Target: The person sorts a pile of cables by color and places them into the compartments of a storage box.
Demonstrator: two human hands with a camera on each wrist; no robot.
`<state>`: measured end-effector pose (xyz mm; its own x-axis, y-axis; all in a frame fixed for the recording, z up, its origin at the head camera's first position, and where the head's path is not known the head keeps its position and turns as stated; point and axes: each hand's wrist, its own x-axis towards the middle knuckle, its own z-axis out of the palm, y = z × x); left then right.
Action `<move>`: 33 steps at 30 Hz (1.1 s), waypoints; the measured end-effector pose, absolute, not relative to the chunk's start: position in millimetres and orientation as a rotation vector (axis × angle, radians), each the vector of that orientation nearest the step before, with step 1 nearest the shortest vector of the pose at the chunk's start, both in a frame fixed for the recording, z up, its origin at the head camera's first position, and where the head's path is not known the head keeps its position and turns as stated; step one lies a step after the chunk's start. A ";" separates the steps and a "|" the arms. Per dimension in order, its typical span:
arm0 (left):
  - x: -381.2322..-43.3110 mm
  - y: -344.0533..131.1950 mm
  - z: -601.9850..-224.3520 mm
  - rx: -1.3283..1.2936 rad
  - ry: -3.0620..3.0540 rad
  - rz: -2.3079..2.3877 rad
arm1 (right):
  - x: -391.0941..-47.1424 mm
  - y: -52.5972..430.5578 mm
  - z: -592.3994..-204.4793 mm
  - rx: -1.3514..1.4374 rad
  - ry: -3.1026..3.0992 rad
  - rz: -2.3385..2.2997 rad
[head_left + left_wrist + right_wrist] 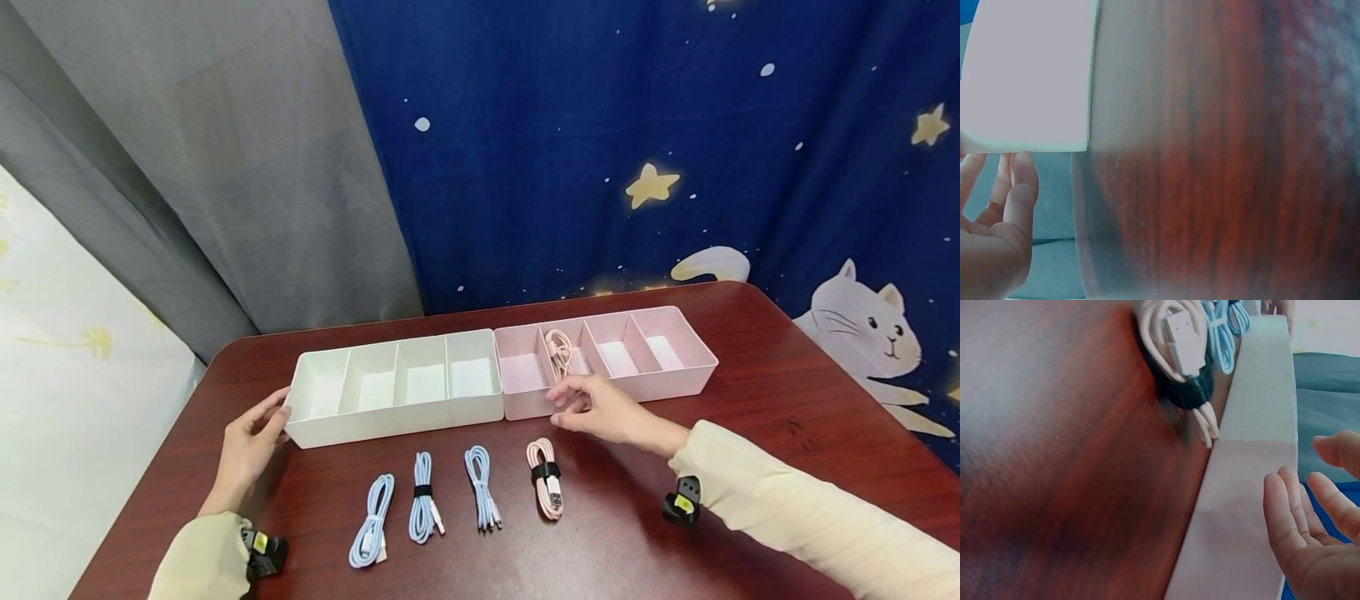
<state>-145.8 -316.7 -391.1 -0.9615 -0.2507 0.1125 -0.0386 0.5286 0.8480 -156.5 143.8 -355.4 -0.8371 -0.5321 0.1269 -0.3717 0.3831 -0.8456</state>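
My left hand (251,442) rests its fingertips against the left end of a white divided box (397,421); the left wrist view shows those fingers (1020,194) at the box edge. My right hand (600,408) hovers by the front wall of a pink divided box (675,383), fingers loosely bent and nothing between them. One pink cable (558,350) lies coiled in the pink box's second compartment from the left. Nearest the right hand on the table is another pink cable (545,492), bundled with a black strap and showing a USB plug.
Three blue cables lie in a row in front of the white box: a left one (371,521), a middle one (423,500) with a black strap, and a right one (482,487). Both boxes stand end to end on the dark red table (600,533). Curtains (562,167) hang behind.
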 end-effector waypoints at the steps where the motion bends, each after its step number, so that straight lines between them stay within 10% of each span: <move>1: -146.1 -316.8 -391.2 0.244 -2.544 -1.405 | -155.8 143.4 -357.2 -0.813 2.465 -1.444; 33: -146.0 -316.9 -391.2 0.237 -2.533 -1.419 | -139.1 141.8 -389.3 -0.669 2.253 -1.508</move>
<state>-146.0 -316.9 -391.2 -0.9609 -0.2502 0.1185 -0.0296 0.5185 0.8545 -139.1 141.8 -389.3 -0.8283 -0.5597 -0.0255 -0.1897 0.3229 -0.9272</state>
